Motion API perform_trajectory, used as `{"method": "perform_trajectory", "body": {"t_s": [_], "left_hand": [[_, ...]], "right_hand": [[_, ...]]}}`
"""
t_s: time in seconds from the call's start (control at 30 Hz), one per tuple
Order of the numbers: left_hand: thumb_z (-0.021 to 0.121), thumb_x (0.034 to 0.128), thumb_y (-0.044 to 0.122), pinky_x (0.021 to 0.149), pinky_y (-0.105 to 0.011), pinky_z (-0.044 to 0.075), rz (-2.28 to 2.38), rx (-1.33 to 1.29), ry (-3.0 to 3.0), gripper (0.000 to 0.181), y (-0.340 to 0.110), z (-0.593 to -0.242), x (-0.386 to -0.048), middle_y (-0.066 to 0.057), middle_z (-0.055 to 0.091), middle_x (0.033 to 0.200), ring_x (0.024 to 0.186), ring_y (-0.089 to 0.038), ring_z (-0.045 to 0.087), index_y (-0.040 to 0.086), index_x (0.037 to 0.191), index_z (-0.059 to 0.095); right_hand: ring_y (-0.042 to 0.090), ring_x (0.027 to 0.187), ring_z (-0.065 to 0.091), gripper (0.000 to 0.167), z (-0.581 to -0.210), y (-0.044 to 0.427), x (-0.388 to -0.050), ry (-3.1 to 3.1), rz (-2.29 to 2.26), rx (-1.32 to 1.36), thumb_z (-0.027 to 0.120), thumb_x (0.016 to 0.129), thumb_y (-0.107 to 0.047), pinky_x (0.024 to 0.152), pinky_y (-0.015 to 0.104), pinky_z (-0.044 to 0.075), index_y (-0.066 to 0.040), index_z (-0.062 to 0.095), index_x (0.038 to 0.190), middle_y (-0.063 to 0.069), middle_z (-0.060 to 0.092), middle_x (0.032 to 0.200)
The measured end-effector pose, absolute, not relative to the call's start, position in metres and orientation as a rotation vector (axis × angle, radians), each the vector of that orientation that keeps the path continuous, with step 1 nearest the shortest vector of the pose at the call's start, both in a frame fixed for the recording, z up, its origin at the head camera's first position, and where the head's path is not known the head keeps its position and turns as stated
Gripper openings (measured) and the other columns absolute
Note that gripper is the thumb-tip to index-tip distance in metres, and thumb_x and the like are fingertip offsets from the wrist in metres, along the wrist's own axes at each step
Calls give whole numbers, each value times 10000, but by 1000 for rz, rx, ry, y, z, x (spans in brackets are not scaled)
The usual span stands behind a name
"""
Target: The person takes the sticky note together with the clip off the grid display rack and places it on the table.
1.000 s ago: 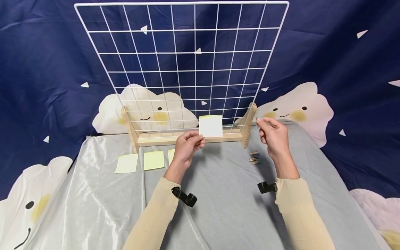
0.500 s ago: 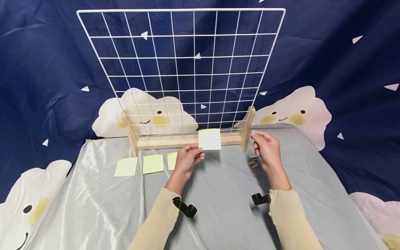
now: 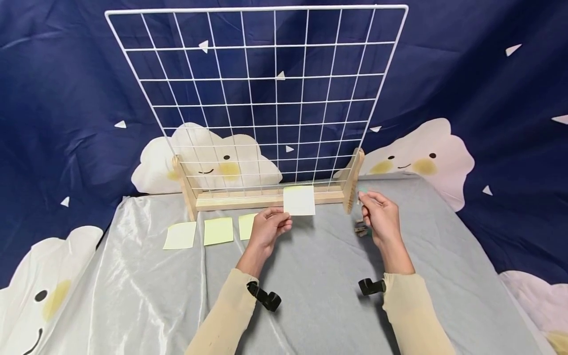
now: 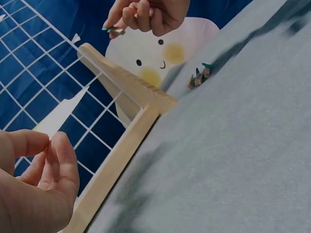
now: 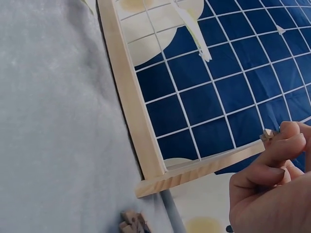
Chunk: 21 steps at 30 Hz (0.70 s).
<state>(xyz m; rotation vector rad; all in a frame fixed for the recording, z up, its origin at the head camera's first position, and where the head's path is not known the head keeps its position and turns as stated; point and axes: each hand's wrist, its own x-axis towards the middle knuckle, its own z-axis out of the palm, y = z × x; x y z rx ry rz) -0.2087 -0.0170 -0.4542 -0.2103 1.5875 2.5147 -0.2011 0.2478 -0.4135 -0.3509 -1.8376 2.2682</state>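
Note:
My left hand (image 3: pixel 266 229) pinches a pale sticky note (image 3: pixel 299 201) at its lower left corner. The note is held up in front of the wooden foot of a white wire grid (image 3: pixel 277 104), apart from the wires as far as I can tell. Between thumb and fingertips, my right hand (image 3: pixel 382 217) pinches a small wooden clothespin (image 4: pixel 114 30) with a teal part, just right of the stand. Below that hand a small pile of similar clothespins (image 4: pixel 199 77) lies on the grey cloth, partly hidden by the hand in the head view.
Three more sticky notes lie in a row on the cloth at the left: a pale one (image 3: pixel 180 235), a yellow one (image 3: pixel 218 231) and another yellow one (image 3: pixel 246 227) partly behind my left hand. Wooden uprights (image 3: pixel 353 181) brace the grid. A dark blue curtain (image 3: pixel 443 74) hangs behind.
The left hand has lowered the note from in front of the lower wires to the wooden foot's level. My right hand has moved left and down with the clothespin, nearer the stand.

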Motion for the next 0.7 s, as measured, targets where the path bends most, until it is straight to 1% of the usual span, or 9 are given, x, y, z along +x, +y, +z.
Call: {"method": "perform_trajectory", "body": {"t_s": [0.07,0.2,0.27,0.4,0.47,0.57,0.7], "left_hand": [[649,913,-87,599,-193,587,2507,-215,1595,103,-16,-457,-209,-117,702,774,640,-105,676,-66,1005,607],[650,913,-91,591,-194,587,2492,-233,1602,90,-16,-462,-209,-104,696,747,629,-106,674,-31,965,608],[649,914,-92,592,-196,589,2485,-242,1605,87,-16,-464,-208,-91,690,737,629,-107,674,-34,965,609],[644,918,-96,602,-204,595,2475,-258,1601,92,-16,-467,-208,-79,683,729,636,-112,675,-19,950,604],[643,917,-99,606,-205,598,2467,-271,1595,107,-16,-468,-208,-78,681,724,637,-113,676,-1,934,602],[649,916,-98,607,-206,600,2456,-291,1587,118,-16,-470,-207,-77,681,717,634,-112,678,11,921,603],[654,917,-93,612,-207,601,2435,-295,1587,102,-17,-472,-206,-87,684,728,633,-114,678,-13,946,598]], "right_hand": [[33,417,440,152,-415,249,-200,-1845,2265,-356,694,979,-130,341,144,338,3,624,1002,-31,579,615],[45,416,435,227,-421,252,-198,-1873,2255,-378,698,980,-161,351,156,344,38,608,1040,-27,576,615],[47,417,433,223,-424,254,-198,-1881,2246,-387,700,980,-167,356,159,346,34,619,1030,-22,575,620],[48,430,432,151,-429,255,-197,-1870,2238,-407,702,979,-165,374,169,334,-29,654,935,-16,556,634],[49,438,433,145,-432,256,-196,-1861,2236,-428,716,970,-175,384,174,324,-76,666,876,-16,541,640],[48,460,442,142,-436,257,-196,-1861,2226,-461,723,966,-182,402,174,326,-101,680,858,-28,539,661],[42,487,462,125,-439,260,-194,-1865,2226,-490,729,962,-189,413,169,341,-122,685,866,-48,563,700]]}}
